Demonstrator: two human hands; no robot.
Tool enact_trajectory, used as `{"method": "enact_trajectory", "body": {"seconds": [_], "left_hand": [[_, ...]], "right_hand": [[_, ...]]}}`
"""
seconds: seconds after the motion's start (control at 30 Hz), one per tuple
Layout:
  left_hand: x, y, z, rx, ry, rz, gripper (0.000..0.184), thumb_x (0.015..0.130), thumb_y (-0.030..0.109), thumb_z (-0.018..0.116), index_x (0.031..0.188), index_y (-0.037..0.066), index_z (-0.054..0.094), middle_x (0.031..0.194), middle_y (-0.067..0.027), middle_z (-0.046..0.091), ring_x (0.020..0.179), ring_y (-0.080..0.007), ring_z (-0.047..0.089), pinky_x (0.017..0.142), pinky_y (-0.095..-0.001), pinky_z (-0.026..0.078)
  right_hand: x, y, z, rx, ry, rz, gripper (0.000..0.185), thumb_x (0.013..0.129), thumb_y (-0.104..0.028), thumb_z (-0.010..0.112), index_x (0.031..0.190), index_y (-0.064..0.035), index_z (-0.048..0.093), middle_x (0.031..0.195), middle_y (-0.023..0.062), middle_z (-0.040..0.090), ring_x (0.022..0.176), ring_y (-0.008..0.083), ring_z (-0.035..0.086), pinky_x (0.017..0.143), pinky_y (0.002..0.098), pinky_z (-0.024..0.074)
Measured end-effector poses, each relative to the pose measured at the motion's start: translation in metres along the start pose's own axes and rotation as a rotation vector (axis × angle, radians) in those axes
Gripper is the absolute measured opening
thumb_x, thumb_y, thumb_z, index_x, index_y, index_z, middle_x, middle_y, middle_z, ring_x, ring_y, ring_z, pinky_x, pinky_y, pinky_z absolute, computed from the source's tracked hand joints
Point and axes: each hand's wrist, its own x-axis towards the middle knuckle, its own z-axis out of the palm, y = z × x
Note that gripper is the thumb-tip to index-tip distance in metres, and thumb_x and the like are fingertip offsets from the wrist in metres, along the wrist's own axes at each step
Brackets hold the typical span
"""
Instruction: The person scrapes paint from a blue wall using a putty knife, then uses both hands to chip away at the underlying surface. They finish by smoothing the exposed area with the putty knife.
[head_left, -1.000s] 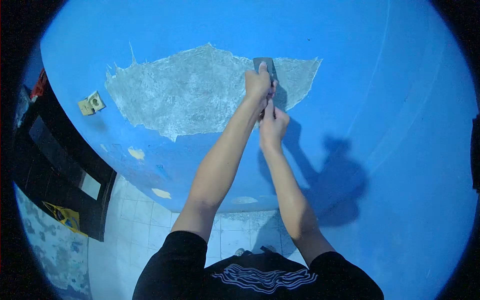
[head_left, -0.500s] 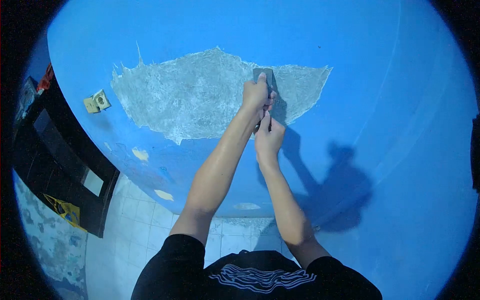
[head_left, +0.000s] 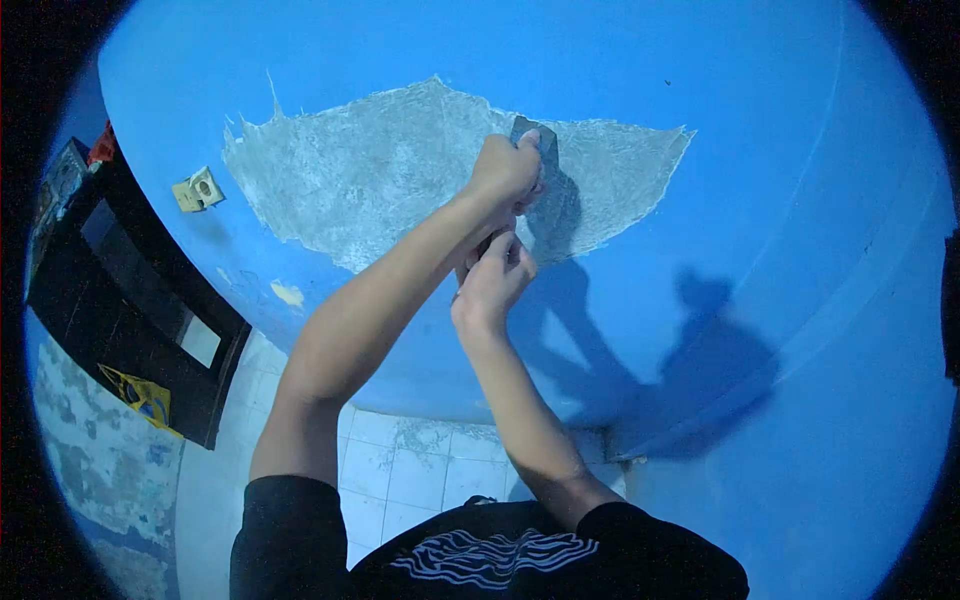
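Note:
A large rough grey patch [head_left: 360,165] with a ragged edge lies on the blue wall [head_left: 640,50]. Against its upper right part sits the flat dark blade of a scraper [head_left: 522,127]. My left hand [head_left: 508,170] is closed round the tool just behind the blade, with the thumb lying on it. Below and slightly left, my right hand [head_left: 492,285] is closed round the tool's lower end. Most of the handle is hidden by my fingers.
A beige socket [head_left: 198,190] hangs off the wall at the left. Dark wooden furniture [head_left: 120,290] with a yellow bag [head_left: 140,395] stands at the far left. White floor tiles [head_left: 400,470] show below. My shadow falls on the wall at the right.
Both forearms now slant more, and the lower end of the tool with my right hand has swung left. The blade stays on the grey patch, more tilted. The view has shifted slightly.

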Motion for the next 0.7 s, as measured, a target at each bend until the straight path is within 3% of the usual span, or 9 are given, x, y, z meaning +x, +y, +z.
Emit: {"method": "enact_trajectory", "body": {"seconds": [0.03, 0.1, 0.13, 0.23, 0.33, 0.43, 0.57, 0.63, 0.7], "left_hand": [[0.0, -0.002, -0.001, 0.001, 0.0, -0.002, 0.04, 0.097, 0.036, 0.05, 0.082, -0.001, 0.051, 0.059, -0.0077, 0.054, 0.04, -0.0129, 0.043, 0.036, -0.0316, 0.031], [0.003, -0.011, 0.002, -0.065, -0.009, 0.015, 0.04, 0.098, 0.037, 0.049, 0.081, 0.0, 0.051, 0.058, -0.0071, 0.053, 0.04, -0.0126, 0.042, 0.036, -0.031, 0.031], [0.005, -0.014, 0.004, -0.125, -0.022, 0.043, 0.04, 0.098, 0.037, 0.048, 0.08, 0.001, 0.051, 0.057, -0.0064, 0.053, 0.04, -0.0124, 0.042, 0.036, -0.0303, 0.031], [0.004, -0.02, 0.017, -0.381, -0.07, 0.025, 0.041, 0.099, 0.039, 0.046, 0.079, 0.003, 0.051, 0.056, -0.0054, 0.052, 0.04, -0.0125, 0.041, 0.036, -0.0298, 0.032], [0.004, -0.021, 0.021, -0.451, -0.104, 0.01, 0.042, 0.099, 0.04, 0.045, 0.078, 0.004, 0.051, 0.056, -0.0051, 0.052, 0.04, -0.013, 0.041, 0.036, -0.0304, 0.032], [0.001, -0.011, 0.01, -0.291, -0.049, 0.014, 0.044, 0.098, 0.041, 0.047, 0.079, 0.001, 0.052, 0.057, -0.0068, 0.054, 0.041, -0.0139, 0.044, 0.036, -0.0314, 0.033], [0.006, -0.004, -0.006, 0.027, 0.006, 0.045, 0.048, 0.096, 0.041, 0.05, 0.076, -0.003, 0.052, 0.058, -0.0093, 0.056, 0.041, -0.0154, 0.046, 0.036, -0.0323, 0.033], [0.005, -0.001, -0.009, 0.112, -0.01, 0.083, 0.048, 0.096, 0.04, 0.051, 0.076, -0.003, 0.052, 0.059, -0.0101, 0.056, 0.041, -0.0158, 0.046, 0.036, -0.0326, 0.033], [0.003, 0.0, -0.009, 0.098, -0.02, 0.059, 0.048, 0.096, 0.04, 0.051, 0.077, -0.003, 0.053, 0.059, -0.0107, 0.057, 0.041, -0.0161, 0.046, 0.036, -0.0334, 0.033]], "right_hand": [[0.004, 0.004, -0.003, -0.006, 0.005, 0.004, 0.026, 0.097, -0.021, 0.05, 0.085, 0.0013, 0.057, 0.068, 0.0016, 0.052, 0.056, 0.0072, 0.047, 0.048, 0.025, 0.0337], [0.015, 0.016, -0.01, -0.152, 0.02, -0.265, 0.028, 0.097, -0.019, 0.048, 0.086, 0.0046, 0.058, 0.069, 0.0037, 0.055, 0.056, 0.009, 0.048, 0.049, 0.0256, 0.0353], [0.02, 0.008, -0.019, -0.47, 0.017, -0.395, 0.032, 0.098, -0.019, 0.048, 0.082, 0.0068, 0.058, 0.066, 0.0037, 0.055, 0.055, 0.01, 0.047, 0.049, 0.0266, 0.0345], [0.023, -0.028, -0.034, -0.831, 0.023, -0.488, 0.036, 0.095, -0.018, 0.051, 0.071, 0.0081, 0.057, 0.056, 0.0112, 0.056, 0.05, 0.0151, 0.052, 0.049, 0.0351, 0.0386], [0.029, -0.039, -0.041, -0.875, 0.014, -0.447, 0.038, 0.095, -0.019, 0.052, 0.07, 0.0083, 0.057, 0.054, 0.0109, 0.057, 0.047, 0.0171, 0.051, 0.049, 0.0349, 0.0386], [0.025, -0.017, -0.037, -0.666, -0.019, -0.348, 0.035, 0.098, -0.019, 0.051, 0.077, 0.0084, 0.058, 0.067, 0.0044, 0.057, 0.058, 0.0088, 0.048, 0.051, 0.0258, 0.0367], [0.01, 0.022, 0.002, -0.199, 0.108, -0.257, 0.025, 0.098, -0.015, 0.043, 0.097, 0.0076, 0.054, 0.081, 0.0082, 0.058, 0.066, 0.0131, 0.055, 0.056, 0.0272, 0.0444], [0.008, 0.027, 0.007, -0.06, 0.063, -0.138, 0.028, 0.095, -0.012, 0.045, 0.083, 0.01, 0.057, 0.076, 0.0075, 0.058, 0.066, 0.0106, 0.049, 0.055, 0.0285, 0.0405], [0.014, 0.025, 0.001, -0.167, 0.065, -0.206, 0.029, 0.095, -0.012, 0.045, 0.08, 0.0104, 0.056, 0.073, 0.0075, 0.058, 0.064, 0.0106, 0.049, 0.055, 0.0287, 0.0405]]}}
